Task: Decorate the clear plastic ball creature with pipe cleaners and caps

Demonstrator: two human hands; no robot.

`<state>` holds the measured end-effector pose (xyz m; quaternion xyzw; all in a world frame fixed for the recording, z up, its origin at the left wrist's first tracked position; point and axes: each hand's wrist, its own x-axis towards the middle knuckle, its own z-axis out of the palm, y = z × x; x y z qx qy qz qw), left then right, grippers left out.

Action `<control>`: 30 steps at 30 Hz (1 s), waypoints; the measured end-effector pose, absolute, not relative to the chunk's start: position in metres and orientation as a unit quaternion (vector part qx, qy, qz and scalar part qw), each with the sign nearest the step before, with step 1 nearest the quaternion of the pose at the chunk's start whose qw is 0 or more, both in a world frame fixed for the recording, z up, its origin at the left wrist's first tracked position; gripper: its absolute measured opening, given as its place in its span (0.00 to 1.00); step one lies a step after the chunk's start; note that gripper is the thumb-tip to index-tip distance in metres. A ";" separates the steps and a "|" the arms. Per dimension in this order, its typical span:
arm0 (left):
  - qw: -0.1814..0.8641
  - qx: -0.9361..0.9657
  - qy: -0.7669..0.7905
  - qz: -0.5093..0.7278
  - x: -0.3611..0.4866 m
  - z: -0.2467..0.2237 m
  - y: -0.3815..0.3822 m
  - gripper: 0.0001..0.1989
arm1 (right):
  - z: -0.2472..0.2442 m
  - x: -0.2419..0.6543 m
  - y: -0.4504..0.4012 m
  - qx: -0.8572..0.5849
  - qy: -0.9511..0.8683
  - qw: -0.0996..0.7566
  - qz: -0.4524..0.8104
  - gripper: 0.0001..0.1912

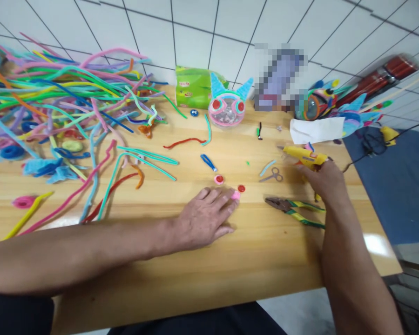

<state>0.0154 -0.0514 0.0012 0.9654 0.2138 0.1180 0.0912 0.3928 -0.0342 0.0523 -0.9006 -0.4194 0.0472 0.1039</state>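
Observation:
My right hand (326, 179) is wrapped round the handle of a yellow hot glue gun (309, 157), whose nozzle points left over the table. My left hand (204, 216) lies low over the wood with its fingers stretched out and the thumb apart. Its fingertips touch a small pink fuzzy piece (236, 195). Just beyond this sits a red disc (241, 188). A pink-and-red coil (219, 179) and a folded blue pipe cleaner (208, 162) lie past the left fingers. Between the hands are small scissors (273, 176) and pliers (293, 208) with green-yellow handles.
Pipe cleaners (73, 97) are heaped at the left. At the back stand a green packet (193, 87), a clear ball with blue ears and red eyes (226, 109), and a red flask (380, 79). White paper (316, 130) lies near the right edge, with a cord (359, 158) beyond.

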 end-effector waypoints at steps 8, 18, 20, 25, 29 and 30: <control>0.087 0.962 0.216 0.142 0.016 -0.001 -0.052 0.33 | 0.049 0.388 -0.044 -0.884 -0.409 0.225 0.032 0.12; 0.073 0.966 0.215 0.126 0.016 0.002 -0.051 0.31 | 0.066 0.336 -0.074 -0.843 -0.435 0.308 0.073 0.20; 0.071 0.966 0.214 0.126 0.016 0.001 -0.051 0.30 | 0.064 0.327 -0.081 -0.834 -0.478 0.268 0.063 0.21; 0.063 0.967 0.212 0.130 0.016 0.000 -0.051 0.30 | 0.062 0.319 -0.091 -0.766 -0.625 0.148 -0.021 0.17; 0.059 0.967 0.210 0.131 0.015 -0.001 -0.051 0.29 | 0.061 0.318 -0.089 -0.715 -0.688 0.113 -0.051 0.13; 0.058 0.968 0.209 0.129 0.015 -0.001 -0.051 0.29 | 0.060 0.317 -0.089 -0.708 -0.696 0.112 -0.048 0.12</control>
